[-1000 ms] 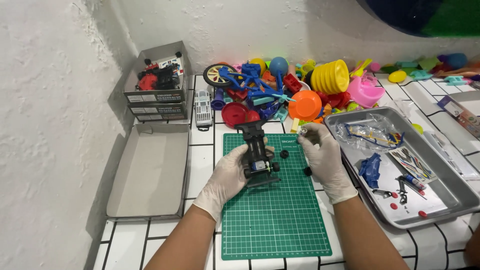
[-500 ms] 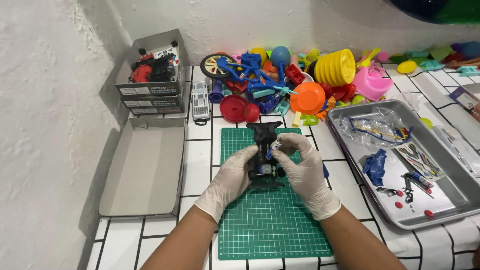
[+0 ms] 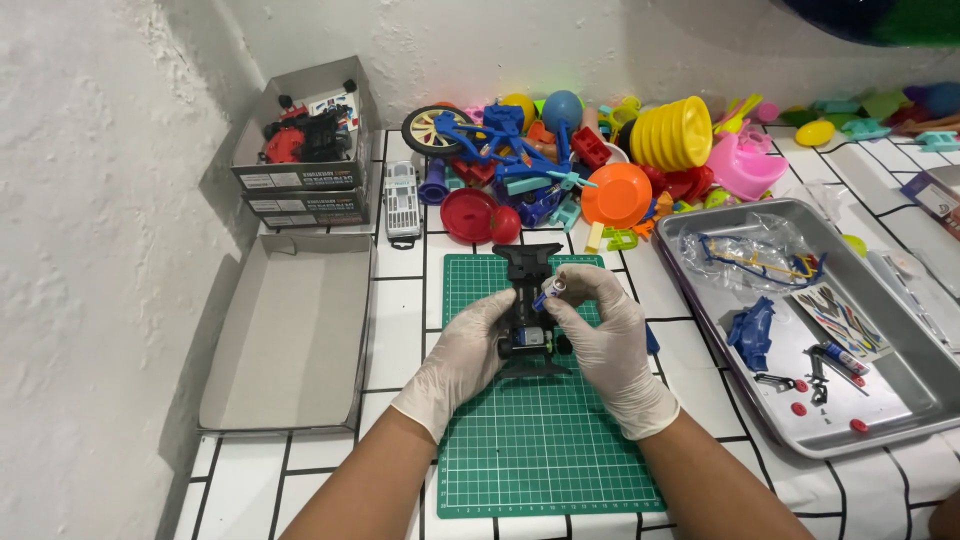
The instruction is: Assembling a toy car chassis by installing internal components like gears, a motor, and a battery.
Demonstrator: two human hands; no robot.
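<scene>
Metal tray w/ blue parts, stickers; cardboard box w/ toy car.

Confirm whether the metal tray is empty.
No, the metal tray holds a blue part, a plastic bag and small red pieces.

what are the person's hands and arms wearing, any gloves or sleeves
Both the left hand and the right hand wear thin, whitish disposable gloves that end in loose cuffs just past the wrists. The forearms are bare: no sleeves, watch or jewellery show.
</scene>
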